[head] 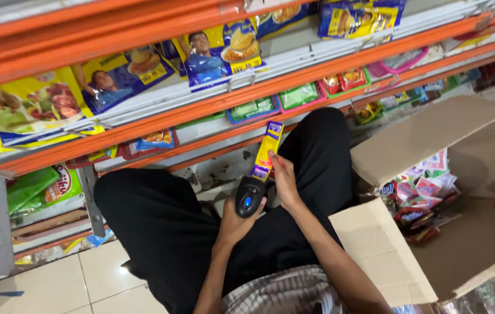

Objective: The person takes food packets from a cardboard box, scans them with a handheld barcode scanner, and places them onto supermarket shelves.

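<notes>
My left hand (234, 222) grips a black handheld barcode scanner (250, 196) with a blue button, held above my knees in black trousers. My right hand (285, 180) holds a narrow yellow and purple packet (267, 149) upright, its lower end right at the scanner's head. Both hands sit close together in front of the orange shelving.
Orange shelves (201, 110) carry yellow and blue snack bags (218, 52) and small green and pink packets. An open cardboard box (427, 136) full of small sachets (419, 192) stands at my right. Pale floor tiles (79, 285) lie at the lower left.
</notes>
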